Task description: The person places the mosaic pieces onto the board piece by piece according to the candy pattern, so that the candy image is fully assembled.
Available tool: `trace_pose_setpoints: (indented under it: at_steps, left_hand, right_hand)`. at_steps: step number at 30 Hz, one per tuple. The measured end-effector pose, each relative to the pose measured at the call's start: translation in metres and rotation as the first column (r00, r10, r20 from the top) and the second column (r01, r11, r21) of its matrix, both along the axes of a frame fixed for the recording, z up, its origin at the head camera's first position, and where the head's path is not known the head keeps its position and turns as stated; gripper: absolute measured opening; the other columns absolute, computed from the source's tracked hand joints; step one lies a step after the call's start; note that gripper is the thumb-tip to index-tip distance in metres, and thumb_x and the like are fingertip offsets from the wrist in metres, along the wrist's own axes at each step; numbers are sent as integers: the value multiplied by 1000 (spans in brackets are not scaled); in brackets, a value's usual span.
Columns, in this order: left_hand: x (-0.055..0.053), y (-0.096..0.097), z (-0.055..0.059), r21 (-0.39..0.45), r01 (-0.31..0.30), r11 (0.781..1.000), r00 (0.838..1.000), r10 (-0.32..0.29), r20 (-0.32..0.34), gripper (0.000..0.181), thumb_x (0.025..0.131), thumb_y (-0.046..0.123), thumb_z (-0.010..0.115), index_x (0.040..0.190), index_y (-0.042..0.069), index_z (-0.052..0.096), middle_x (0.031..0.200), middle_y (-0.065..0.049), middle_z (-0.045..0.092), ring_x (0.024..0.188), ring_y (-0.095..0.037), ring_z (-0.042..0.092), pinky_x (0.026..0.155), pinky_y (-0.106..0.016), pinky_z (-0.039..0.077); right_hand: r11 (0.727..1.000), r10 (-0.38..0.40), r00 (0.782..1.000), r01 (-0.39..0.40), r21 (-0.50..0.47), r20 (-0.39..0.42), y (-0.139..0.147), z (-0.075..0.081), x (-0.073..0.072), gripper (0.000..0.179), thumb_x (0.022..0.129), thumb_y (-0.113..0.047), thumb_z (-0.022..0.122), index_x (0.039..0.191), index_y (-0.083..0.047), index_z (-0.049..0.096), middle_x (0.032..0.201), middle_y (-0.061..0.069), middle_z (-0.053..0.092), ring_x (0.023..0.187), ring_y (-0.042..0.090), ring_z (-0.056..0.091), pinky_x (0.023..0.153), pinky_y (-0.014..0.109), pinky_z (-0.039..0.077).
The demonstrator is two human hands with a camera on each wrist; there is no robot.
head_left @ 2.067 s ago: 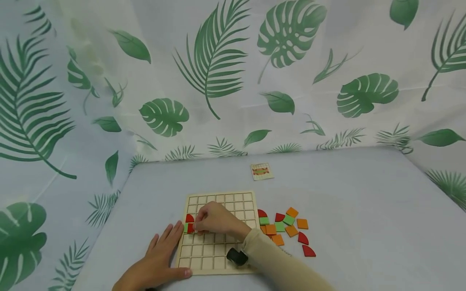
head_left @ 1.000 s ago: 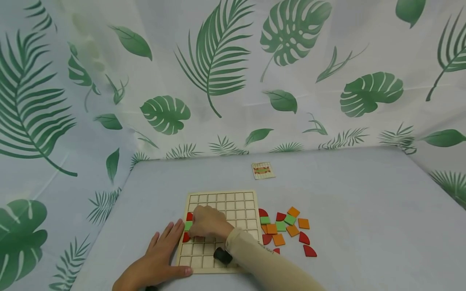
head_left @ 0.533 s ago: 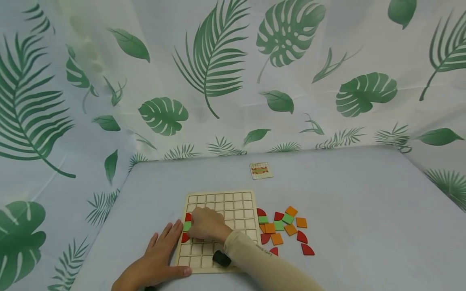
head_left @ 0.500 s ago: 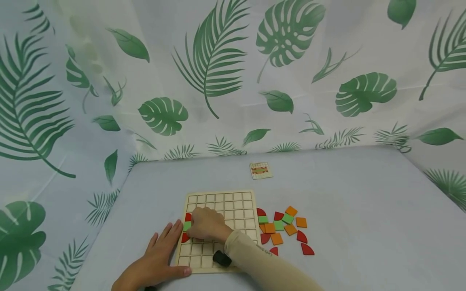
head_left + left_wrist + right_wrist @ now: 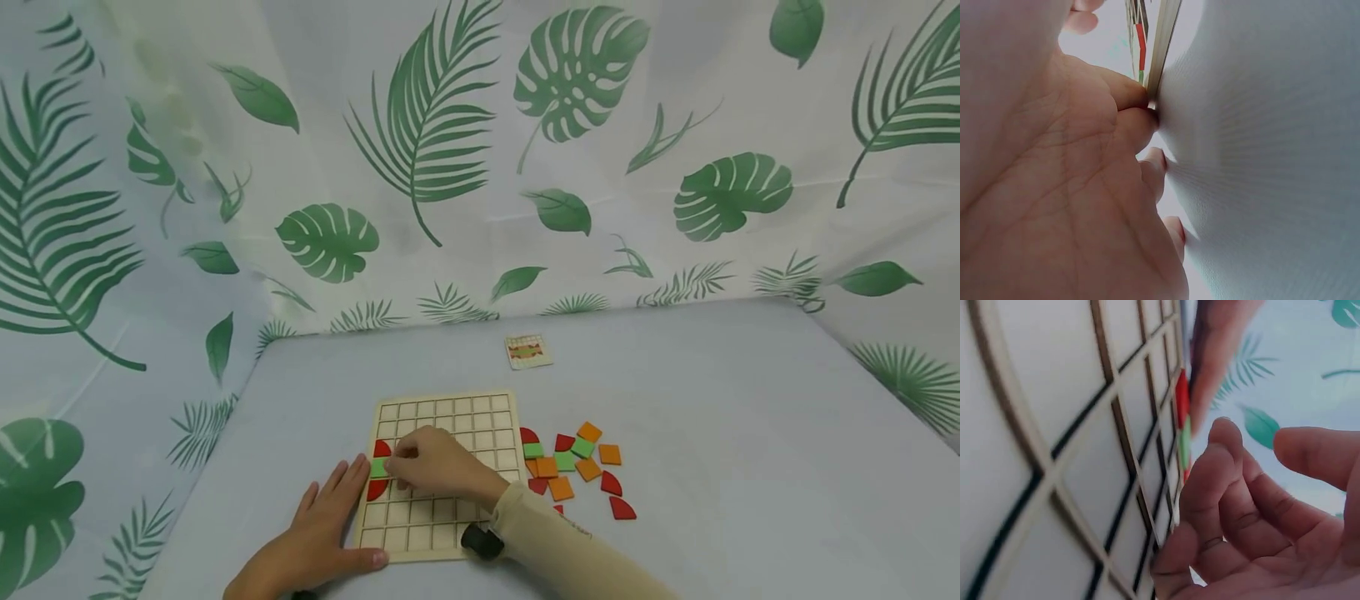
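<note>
A wooden grid board (image 5: 431, 537) lies on the table. In its left column sit a red quarter-circle tile (image 5: 382, 448), a green square tile (image 5: 380, 467) and another red quarter-circle tile (image 5: 377, 489), one below another. My right hand (image 5: 438, 462) hovers over the board just right of these tiles. The right wrist view shows its fingers (image 5: 1210, 487) loosely bent and the thumb apart, with nothing between them. With fingers spread, my left hand (image 5: 315, 533) rests along the board's left edge, its fingertips touching the side and its thumb at the near corner.
Loose orange, green and red tiles (image 5: 564, 461) lie scattered right of the board, several of each of some colours. A small pattern card (image 5: 528, 352) sits farther back. Leaf-printed cloth (image 5: 450, 167) hangs behind the table.
My right hand pinched a red tile beside the green one, then pressed it in below the green. Now it has let go and drawn slightly back. My left hand has stayed put.
</note>
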State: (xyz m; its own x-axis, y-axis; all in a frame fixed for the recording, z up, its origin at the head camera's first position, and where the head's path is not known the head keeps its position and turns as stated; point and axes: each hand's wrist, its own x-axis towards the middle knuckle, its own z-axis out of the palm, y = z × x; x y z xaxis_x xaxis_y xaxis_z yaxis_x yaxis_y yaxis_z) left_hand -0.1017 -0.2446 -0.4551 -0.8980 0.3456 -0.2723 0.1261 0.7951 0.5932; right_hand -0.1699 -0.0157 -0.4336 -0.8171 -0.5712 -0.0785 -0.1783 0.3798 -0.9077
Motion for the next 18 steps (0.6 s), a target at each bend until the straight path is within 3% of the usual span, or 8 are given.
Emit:
trace_pose_setpoints:
  at_steps: [4, 11, 18]
  left_hand:
    - [0, 0, -1, -18, -8, 1000, 1000, 8, 5, 127, 80, 56, 91, 171, 3, 20, 177, -19, 16, 162, -47, 3, 122, -72, -5]
    - [0, 2, 1, -40, -3, 999, 1000, 3, 3, 127, 81, 57, 90, 171, 4, 19, 177, -17, 16, 162, -46, 3, 121, -73, -4]
    - [0, 1, 1, -36, 0, 999, 1000, 0, 3, 127, 81, 56, 90, 171, 2, 18, 177, -18, 15, 162, -47, 3, 121, -73, -4]
  right_hand:
    - [999, 26, 1000, -27, -34, -7, 18, 4, -2, 25, 106, -26, 65, 107, -5, 79, 84, -3, 74, 76, 9, 67, 68, 26, 53]
    - [997, 77, 993, -77, -1, -90, 59, 14, -7, 37, 106, -30, 63, 129, -4, 73, 102, -7, 73, 92, 9, 67, 83, 31, 55]
    - [997, 76, 979, -69, 46, -187, 102, 31, -16, 36, 109, -27, 63, 135, -4, 69, 111, -2, 72, 99, 18, 66, 86, 36, 55]
